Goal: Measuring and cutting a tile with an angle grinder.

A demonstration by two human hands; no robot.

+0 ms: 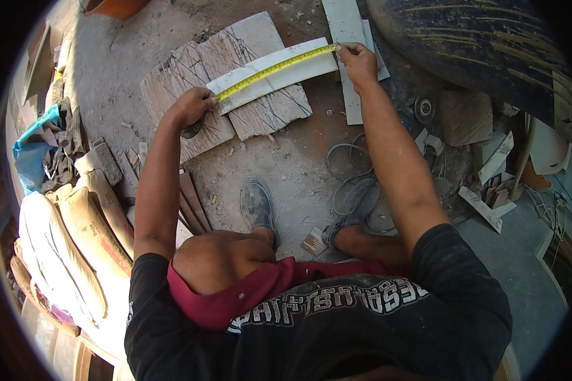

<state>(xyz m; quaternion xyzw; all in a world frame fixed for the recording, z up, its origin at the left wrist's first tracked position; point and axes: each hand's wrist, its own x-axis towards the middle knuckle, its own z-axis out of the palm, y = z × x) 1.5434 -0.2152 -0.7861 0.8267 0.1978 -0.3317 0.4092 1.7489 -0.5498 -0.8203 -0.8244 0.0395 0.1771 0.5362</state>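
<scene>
Two grips: left hand (194, 106), right hand (358, 62) pinching tape (276, 68)
Board (273, 84): I'm apparently measuring between short edges
Next: likely needing steady reading

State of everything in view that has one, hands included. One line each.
Tape measure: blade pulled out, stretched lengthwise along the white strip
White strip: flat, lying across the stone slabs
Stone slabs: flat on the ground, rough-faced
Left hand: closed on the tape measure
Right hand: pinching the tape's far end
Brown sack: filled, lying down
Blue bag: crumpled
Left shoe: dusty, on the ground
</scene>
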